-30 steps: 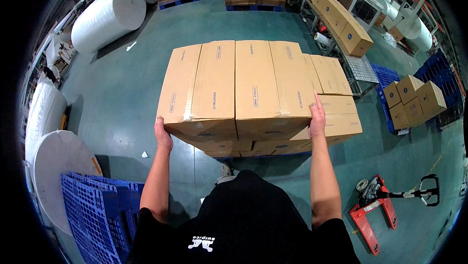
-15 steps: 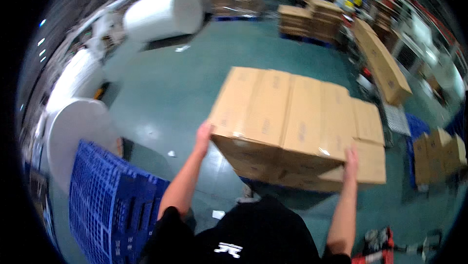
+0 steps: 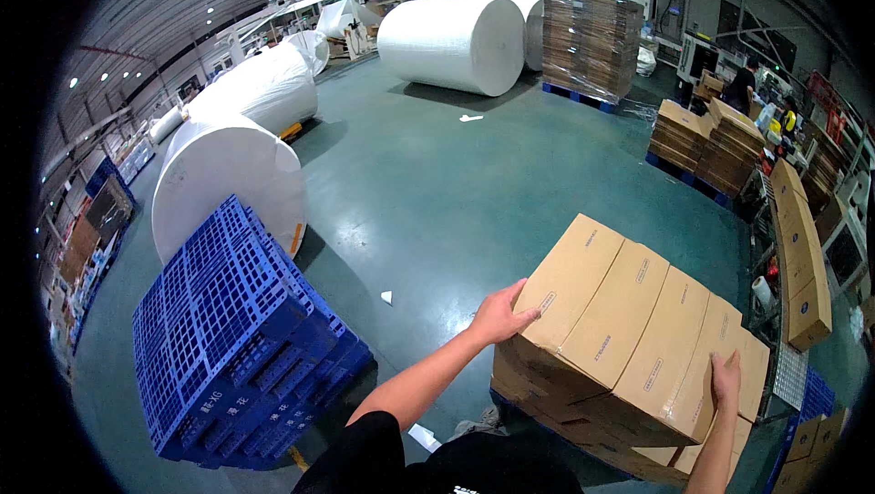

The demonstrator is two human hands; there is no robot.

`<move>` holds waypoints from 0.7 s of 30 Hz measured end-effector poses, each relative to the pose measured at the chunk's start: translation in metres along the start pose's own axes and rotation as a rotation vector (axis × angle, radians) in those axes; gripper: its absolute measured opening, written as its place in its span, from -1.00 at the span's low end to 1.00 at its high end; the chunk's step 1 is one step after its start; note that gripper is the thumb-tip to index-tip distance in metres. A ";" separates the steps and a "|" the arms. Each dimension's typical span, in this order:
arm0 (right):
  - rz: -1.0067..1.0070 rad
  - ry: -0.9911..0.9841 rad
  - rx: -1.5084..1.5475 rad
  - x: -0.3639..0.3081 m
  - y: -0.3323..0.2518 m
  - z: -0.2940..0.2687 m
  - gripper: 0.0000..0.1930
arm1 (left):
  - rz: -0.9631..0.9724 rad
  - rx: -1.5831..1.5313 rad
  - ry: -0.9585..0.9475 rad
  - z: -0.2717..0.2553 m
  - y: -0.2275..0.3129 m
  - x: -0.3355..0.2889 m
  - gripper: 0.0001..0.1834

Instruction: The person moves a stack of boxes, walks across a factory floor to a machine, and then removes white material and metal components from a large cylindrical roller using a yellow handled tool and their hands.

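Observation:
In front of me on the right stands a stack of brown cardboard cartons (image 3: 631,316), the top ones lined up in a row. My left hand (image 3: 501,314) grips the row's left end, its thumb over the top edge and its fingers along the side. Against the opposite end rests my right hand (image 3: 725,379), fingers up over the edge of a carton. The row is held between both hands. Lower cartons (image 3: 547,385) show under it, above a dark blue pallet edge partly hidden by the stack.
Blue plastic pallets (image 3: 214,312) are piled at my left, beside a large white roll (image 3: 228,180). Another white roll (image 3: 451,43) lies farther off, near a wrapped pallet load (image 3: 591,43). Flattened cardboard (image 3: 702,143) and a line of long cartons (image 3: 802,257) stand at right.
The view has swung left and up, so the cartons and both hands now sit lower and farther right in it. Both hands are still on the carton row.

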State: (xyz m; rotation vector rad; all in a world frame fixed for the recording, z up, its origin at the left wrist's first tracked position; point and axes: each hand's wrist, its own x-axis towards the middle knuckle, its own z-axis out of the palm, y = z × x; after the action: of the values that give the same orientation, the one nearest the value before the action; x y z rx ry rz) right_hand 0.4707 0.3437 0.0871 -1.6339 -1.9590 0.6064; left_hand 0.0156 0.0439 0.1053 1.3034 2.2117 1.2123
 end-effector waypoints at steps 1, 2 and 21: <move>-0.014 -0.013 0.082 -0.014 -0.024 -0.003 -0.27 | -0.030 -0.002 0.010 0.001 0.000 0.000 -0.22; 0.002 -0.040 0.055 -0.006 -0.017 0.007 -0.27 | -0.056 -0.004 0.014 -0.003 -0.002 -0.002 -0.22; 0.014 0.061 0.648 -0.008 0.050 0.016 -0.45 | -0.007 -0.311 0.244 0.035 -0.033 -0.055 -0.48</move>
State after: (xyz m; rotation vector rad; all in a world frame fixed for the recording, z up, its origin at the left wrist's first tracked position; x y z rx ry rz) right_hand 0.4992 0.3442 0.0421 -1.2347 -1.4828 1.0489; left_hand 0.0484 0.0092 0.0500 1.0720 2.0671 1.7107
